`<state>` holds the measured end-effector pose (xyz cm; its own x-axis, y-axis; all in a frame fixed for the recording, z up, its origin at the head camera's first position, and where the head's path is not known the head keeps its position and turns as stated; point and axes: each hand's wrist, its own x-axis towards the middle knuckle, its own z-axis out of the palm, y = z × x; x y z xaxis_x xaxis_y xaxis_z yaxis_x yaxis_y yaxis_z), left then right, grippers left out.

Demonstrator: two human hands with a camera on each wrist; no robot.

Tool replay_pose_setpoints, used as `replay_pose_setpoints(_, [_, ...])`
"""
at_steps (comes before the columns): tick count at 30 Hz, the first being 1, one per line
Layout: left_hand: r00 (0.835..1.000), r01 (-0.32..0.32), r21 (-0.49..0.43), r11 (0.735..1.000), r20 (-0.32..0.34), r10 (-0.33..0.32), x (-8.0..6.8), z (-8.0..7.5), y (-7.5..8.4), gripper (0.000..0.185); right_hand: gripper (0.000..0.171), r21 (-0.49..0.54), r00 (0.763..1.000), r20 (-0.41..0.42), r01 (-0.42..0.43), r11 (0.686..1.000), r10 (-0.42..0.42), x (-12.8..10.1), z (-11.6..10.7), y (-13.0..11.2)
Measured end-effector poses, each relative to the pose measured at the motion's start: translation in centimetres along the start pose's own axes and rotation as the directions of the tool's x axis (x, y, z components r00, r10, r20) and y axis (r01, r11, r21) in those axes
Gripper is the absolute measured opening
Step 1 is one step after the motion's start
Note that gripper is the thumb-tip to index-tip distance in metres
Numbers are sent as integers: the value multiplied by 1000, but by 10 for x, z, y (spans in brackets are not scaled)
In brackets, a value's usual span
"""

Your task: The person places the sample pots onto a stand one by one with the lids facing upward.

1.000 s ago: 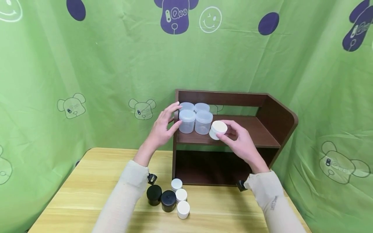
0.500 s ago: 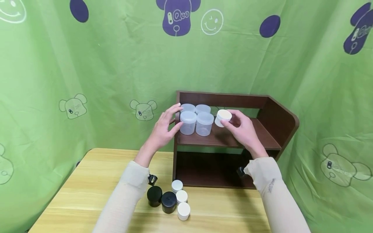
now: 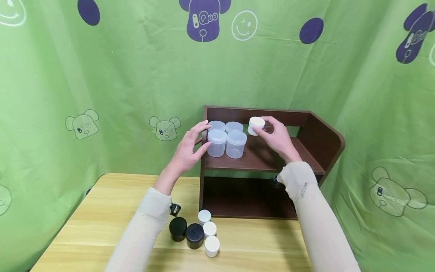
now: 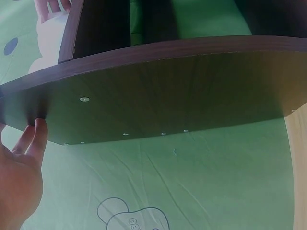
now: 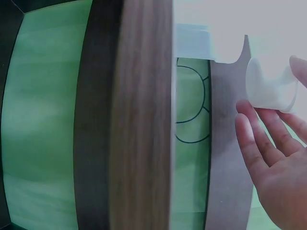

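Observation:
In the head view, my right hand (image 3: 279, 139) pinches a small white lidded jar (image 3: 255, 127) between thumb and fingers, raised above the upper shelf of a dark brown desktop shelf unit (image 3: 265, 151). The right wrist view shows the white jar (image 5: 271, 88) washed out by glare, fingertips beneath it. My left hand (image 3: 186, 153) is spread at the unit's left end, thumb tip right at the front-left translucent jar (image 3: 216, 145). In the left wrist view, fingers (image 4: 38, 134) touch the outer face of the side panel (image 4: 144, 100). Several translucent jars stand grouped there in two rows.
On the wooden table (image 3: 102, 211), two black lidded jars (image 3: 195, 236) stand beside three white jars (image 3: 212, 246), in front of the unit's left end. The unit's right side panel (image 3: 324, 136) rises beyond my right hand. A green printed curtain (image 3: 136, 75) hangs behind.
My right hand has lifted the white jar from the front of the upper shelf, up and toward the back. My left hand stays at the unit's left end.

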<state>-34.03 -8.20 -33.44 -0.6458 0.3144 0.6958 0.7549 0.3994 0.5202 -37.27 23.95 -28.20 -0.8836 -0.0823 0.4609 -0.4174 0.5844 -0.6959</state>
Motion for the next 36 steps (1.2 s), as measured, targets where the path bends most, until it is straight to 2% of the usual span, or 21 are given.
replay_pose_setpoints(9, [1000,0,-9,1000,-1,0,-2,-3,-1,53,51,7,998,29,-48,999,48,22,12,8])
replay_pose_setpoints(22, [1000,2,-11,1000,1,-2,-3,-1,1,54,54,-8,993,44,-112,994,113,25,18,25])
replay_pose_setpoints(36, [1000,-4,-3,1000,4,4,0,1,-1,54,52,-53,986,83,-138,989,142,21,31,34])
